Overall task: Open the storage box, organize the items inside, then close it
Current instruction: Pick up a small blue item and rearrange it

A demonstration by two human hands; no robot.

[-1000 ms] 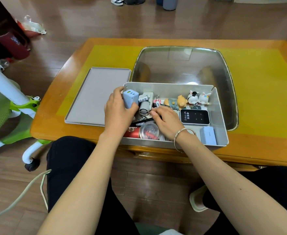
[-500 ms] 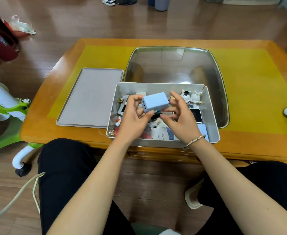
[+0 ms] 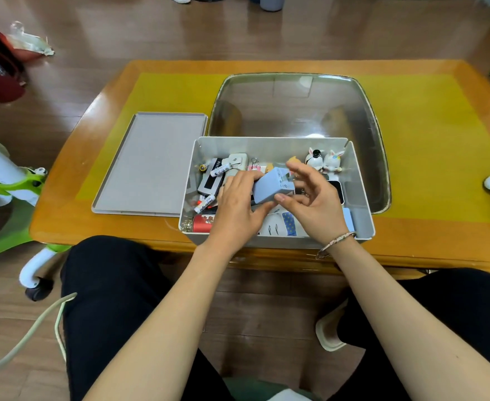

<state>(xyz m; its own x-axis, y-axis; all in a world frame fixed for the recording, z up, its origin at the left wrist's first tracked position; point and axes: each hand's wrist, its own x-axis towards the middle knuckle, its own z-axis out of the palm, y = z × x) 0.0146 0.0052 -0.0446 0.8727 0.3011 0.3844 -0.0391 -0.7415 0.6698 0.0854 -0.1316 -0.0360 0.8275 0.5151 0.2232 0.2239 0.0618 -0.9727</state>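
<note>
One pale-blue charger (image 3: 270, 188), tilted, w/ prongs.

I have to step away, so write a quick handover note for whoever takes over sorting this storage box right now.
Left hand grips the blue charger block above the storage box. Right hand pinches the block's near corner, other fingers spread.
Lid lies flat on the table, left of the box.
Done: box opened.
Left: place the block, tidy the batteries, red cylinder and two rabbit figures, then put the lid on.
</note>
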